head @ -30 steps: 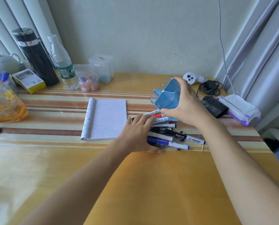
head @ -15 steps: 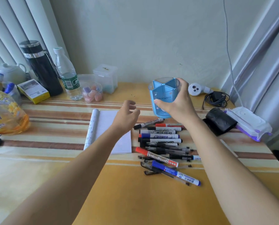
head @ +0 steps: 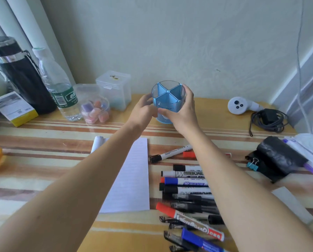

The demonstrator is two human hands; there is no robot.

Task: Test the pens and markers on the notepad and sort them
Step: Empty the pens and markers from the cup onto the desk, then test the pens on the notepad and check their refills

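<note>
A blue pen holder (head: 167,96) with divided compartments stands empty near the back of the table. My right hand (head: 181,111) grips its right side and my left hand (head: 143,110) curls round its left side. A lined notepad (head: 132,179) lies under my left forearm. To its right lies a loose pile of whiteboard markers (head: 186,182) and black pens (head: 192,206), with red, blue and black caps. One thin black marker (head: 168,153) lies apart, nearer the holder.
At the back left stand a black flask (head: 23,75), a water bottle (head: 59,84), a cup of erasers (head: 95,110) and a clear box (head: 115,88). A white device (head: 241,105), a coiled cable (head: 268,120), a black pouch (head: 277,159) and wipes (head: 310,150) sit at the right.
My right hand carried the emptied holder from above the markers to the back of the table, upright. My left hand left the marker pile and came up to the holder's left side.
</note>
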